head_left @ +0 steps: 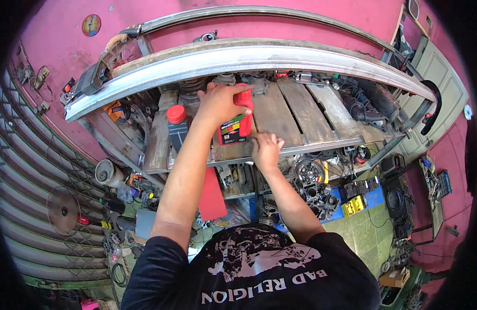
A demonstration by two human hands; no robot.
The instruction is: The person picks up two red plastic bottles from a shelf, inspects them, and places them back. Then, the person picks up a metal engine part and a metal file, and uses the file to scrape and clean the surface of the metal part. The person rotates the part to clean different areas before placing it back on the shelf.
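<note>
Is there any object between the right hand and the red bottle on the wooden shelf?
Nothing visible is between them. The right hand rests on the wooden shelf right beside the base of the red bottle, which the left hand already holds from above.

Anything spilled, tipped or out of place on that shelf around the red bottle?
No spill visible. The left hand grips the red bottle upright on the wooden shelf; the right hand rests at the shelf's front edge below it. A grey bottle with a red cap stands upright beside it. Clutter below is too jumbled to judge.
</note>
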